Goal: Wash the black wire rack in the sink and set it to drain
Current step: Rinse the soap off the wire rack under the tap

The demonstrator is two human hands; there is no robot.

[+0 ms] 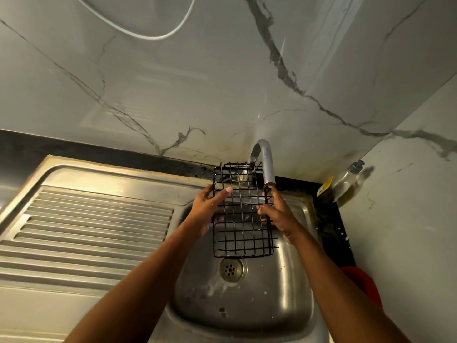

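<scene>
A person holds the black wire rack (243, 230) in the air over the sink (286, 295), roughly flat, with its far end under the spout of the tap (265, 159). Water appears to fall from the spout through the wires.

The left hand (209, 209) has its grip closed on the rack's left edge, thumb lying on top of the wires and fingers curled beneath. The right hand (277, 215) has its grip closed on the right edge, fingers wrapped round the side wire.

Below the rack's near end sits the plughole (231, 269), with wet streaks around it. The ribbed drainer (99, 231) lies to the left of the bowl. A soap bottle (351, 179) leans in the corner on the dark worktop (329, 219), against the marbled wall (197, 82). Part of a red object (366, 285) shows at the right.
</scene>
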